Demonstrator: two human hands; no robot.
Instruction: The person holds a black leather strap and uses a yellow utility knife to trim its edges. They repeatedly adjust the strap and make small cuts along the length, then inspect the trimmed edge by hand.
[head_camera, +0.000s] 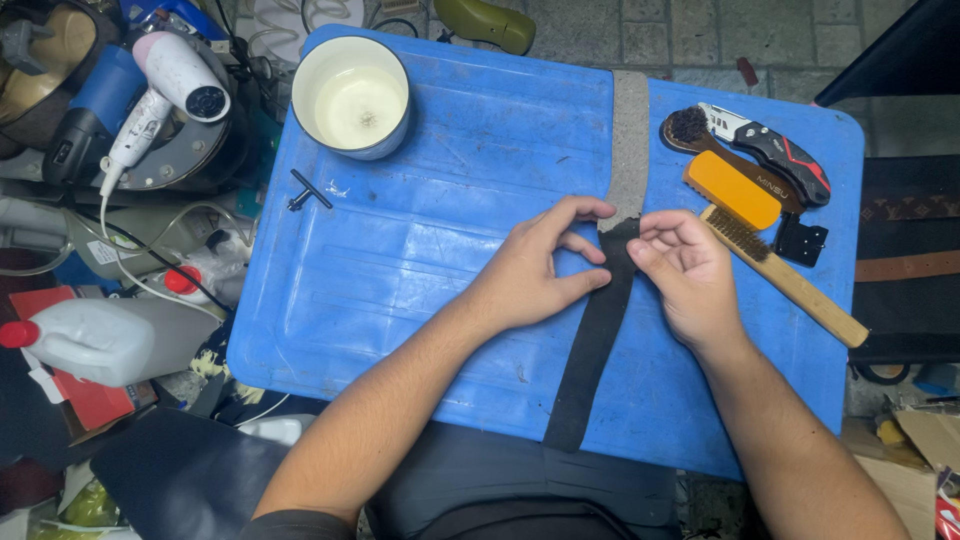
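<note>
Now both hands pinch the black strip (598, 330) at mid-table, where it meets the grey strip (629, 150): left hand (530, 270), right hand (685, 265). If the fingers slip, I think the joint shifts crooked; the white cup (351, 95) stands well apart

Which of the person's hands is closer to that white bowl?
Left. The left hand lies below and right of the white bowl; the right hand is farther right, past the strap.

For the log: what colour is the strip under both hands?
Black strip, grey at its far end; head view.
</note>
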